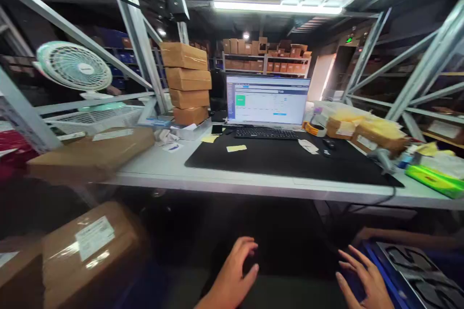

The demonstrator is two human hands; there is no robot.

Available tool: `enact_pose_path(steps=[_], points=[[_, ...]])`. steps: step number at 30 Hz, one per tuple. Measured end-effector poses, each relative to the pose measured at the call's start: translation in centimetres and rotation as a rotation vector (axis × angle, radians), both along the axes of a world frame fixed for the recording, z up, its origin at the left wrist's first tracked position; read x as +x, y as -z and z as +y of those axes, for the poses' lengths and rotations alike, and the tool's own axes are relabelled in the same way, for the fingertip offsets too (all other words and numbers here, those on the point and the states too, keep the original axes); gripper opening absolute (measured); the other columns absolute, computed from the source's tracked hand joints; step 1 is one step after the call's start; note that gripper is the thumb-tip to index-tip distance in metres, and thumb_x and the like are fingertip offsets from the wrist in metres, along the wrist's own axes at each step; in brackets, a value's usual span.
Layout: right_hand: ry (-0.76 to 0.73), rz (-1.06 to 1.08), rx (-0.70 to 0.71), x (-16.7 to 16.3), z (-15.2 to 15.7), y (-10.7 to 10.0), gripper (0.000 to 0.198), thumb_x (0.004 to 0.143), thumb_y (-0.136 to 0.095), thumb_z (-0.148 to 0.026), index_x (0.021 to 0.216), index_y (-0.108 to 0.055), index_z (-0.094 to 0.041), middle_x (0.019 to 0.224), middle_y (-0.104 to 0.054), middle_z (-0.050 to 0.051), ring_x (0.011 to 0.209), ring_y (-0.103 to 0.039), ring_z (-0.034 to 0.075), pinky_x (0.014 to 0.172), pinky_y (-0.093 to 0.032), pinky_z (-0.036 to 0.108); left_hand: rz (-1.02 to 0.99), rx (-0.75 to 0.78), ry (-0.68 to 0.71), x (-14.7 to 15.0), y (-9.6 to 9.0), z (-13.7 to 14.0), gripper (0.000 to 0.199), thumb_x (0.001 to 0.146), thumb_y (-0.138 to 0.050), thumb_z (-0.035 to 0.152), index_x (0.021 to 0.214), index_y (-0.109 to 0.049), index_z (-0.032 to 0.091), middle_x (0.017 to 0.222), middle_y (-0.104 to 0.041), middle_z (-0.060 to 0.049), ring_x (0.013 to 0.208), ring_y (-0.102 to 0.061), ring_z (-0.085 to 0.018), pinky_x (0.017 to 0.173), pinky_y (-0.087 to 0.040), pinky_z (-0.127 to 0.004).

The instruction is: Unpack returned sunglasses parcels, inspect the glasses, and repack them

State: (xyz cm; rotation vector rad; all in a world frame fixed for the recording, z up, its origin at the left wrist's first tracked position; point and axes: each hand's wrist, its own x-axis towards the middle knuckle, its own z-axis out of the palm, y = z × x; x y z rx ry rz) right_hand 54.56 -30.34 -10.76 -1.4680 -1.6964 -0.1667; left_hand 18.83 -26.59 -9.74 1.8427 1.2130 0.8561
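My left hand (234,277) hangs in the air below the front edge of the desk (217,183), its fingers curved and apart from the thumb, with nothing in it. To the right, my right hand (364,277) has its fingers spread and holds nothing. It is nearest to a blue bin (395,275) with dark, shiny packages (416,263) in it; I cannot tell whether it touches the bin. On the desk lies a black mat (282,159) with a keyboard (266,133), a mouse (329,144) and yellow paper slips (236,148).
A lit monitor (268,101) stands at the back. Stacked cartons (188,82) and a fan (76,67) are at the left. A large labelled carton (94,251) stands low at left. A barcode scanner (383,159) and a green tissue pack (435,181) lie at right.
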Motion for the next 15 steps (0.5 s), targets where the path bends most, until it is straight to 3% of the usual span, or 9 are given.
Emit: enact_pose_path(steps=[3,10,15], points=[[-0.171,0.017,-0.007,-3.5,4.9,-1.6,0.034,0.088,-0.059,-0.042,0.122,-0.061,-0.043,0.124,-0.061,0.006,0.081,-0.074,0.026,0.07,-0.067,0.042,-0.022,0.129,-0.219,-4.3,-2.2,2.7,0.033,0.087,-0.054,0.027,0.118,-0.063,0.021,0.132,-0.055,-0.014,0.105,-0.064,-0.022,0.101,-0.051,-0.042],[-0.416,0.027,-0.146,-6.6,14.0,-5.7,0.029,0.092,-0.057,-0.043,0.12,-0.063,-0.041,0.117,-0.068,0.004,0.095,-0.072,0.028,0.081,-0.064,0.045,-0.094,0.265,-0.713,-13.4,-2.6,6.2,0.033,0.084,-0.056,0.041,0.104,-0.068,0.018,0.117,-0.063,-0.013,0.088,-0.07,-0.021,0.087,-0.06,-0.043],[-0.574,0.063,-0.192,-12.3,23.0,-12.1,0.028,0.091,-0.059,-0.048,0.11,-0.069,-0.029,0.102,-0.07,0.006,0.081,-0.07,0.025,0.074,-0.061,0.041,-0.057,0.315,-0.843,-16.5,-4.6,8.1,0.035,0.087,-0.054,0.045,0.103,-0.068,0.018,0.118,-0.063,-0.012,0.09,-0.068,-0.022,0.09,-0.058,-0.044]])
